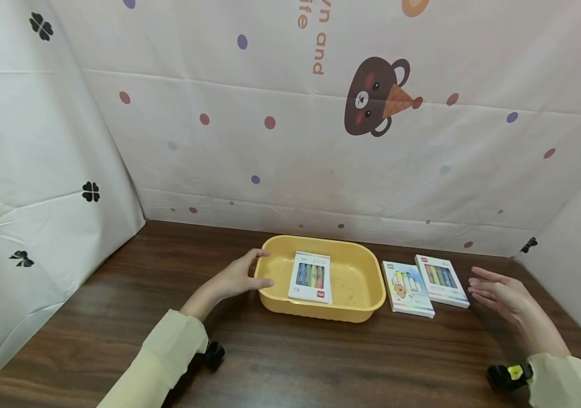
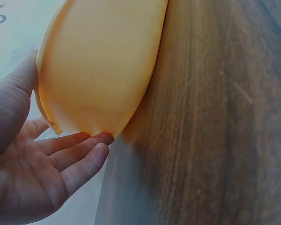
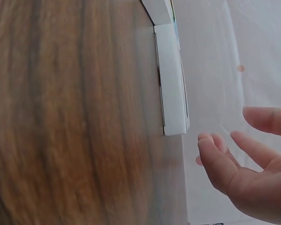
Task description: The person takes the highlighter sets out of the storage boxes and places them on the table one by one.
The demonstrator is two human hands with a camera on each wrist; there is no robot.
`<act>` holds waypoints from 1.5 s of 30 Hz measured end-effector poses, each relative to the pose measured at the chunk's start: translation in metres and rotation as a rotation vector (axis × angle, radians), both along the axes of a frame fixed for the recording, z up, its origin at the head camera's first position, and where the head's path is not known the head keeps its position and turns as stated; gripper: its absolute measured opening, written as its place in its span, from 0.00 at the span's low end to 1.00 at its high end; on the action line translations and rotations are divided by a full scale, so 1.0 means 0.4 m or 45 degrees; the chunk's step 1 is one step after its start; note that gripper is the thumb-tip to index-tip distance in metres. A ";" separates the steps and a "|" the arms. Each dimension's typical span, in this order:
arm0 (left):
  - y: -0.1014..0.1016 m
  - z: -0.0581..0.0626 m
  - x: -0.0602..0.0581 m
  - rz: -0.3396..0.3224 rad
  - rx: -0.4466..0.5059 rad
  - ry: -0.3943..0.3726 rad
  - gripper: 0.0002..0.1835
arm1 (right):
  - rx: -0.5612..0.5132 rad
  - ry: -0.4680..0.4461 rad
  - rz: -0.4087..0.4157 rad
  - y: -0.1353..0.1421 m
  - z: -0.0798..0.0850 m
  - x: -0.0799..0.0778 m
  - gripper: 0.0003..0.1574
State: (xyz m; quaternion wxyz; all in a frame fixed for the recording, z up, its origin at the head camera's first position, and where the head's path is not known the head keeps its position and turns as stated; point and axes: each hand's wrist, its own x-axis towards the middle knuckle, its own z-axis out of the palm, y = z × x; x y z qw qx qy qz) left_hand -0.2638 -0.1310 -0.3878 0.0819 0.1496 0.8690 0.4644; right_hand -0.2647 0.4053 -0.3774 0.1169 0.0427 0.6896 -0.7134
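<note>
A yellow plastic basin (image 1: 356, 313) stands on the table with a white box of crayons (image 1: 310, 277) lying in it, face up. My left hand (image 1: 237, 276) holds the basin's left end, thumb over the rim and fingertips against the outer wall (image 2: 103, 70). Right of the basin lie two more flat crayon boxes, one with a bear picture (image 1: 407, 288) and one with a clear window (image 1: 441, 281). My right hand (image 1: 504, 294) is just right of the windowed box, fingers loosely bent with nothing between them. In the right wrist view, a gap shows between these fingers and the white box end (image 3: 173, 84).
The dark wood-grain table (image 1: 321, 362) runs back to a white printed cloth (image 1: 300, 170) hanging behind it. More cloth hangs along the left (image 1: 45, 226) and right (image 1: 576, 249) sides. The two boxes outside the basin lie side by side, close to its right end.
</note>
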 end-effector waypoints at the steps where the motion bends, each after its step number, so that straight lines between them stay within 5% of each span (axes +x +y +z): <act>1: 0.000 0.000 -0.001 0.000 0.000 0.000 0.37 | -0.011 -0.004 -0.002 0.000 0.000 0.000 0.28; 33: -0.001 -0.001 -0.001 0.009 0.006 0.018 0.37 | 0.065 0.010 0.117 -0.077 0.027 -0.003 0.20; 42: 0.001 -0.002 -0.002 0.011 0.012 0.012 0.36 | 0.098 0.045 0.165 -0.127 0.046 -0.006 0.38; 45: -0.001 -0.003 -0.001 0.000 0.022 0.014 0.36 | 0.048 0.040 0.173 -0.149 0.059 -0.006 0.26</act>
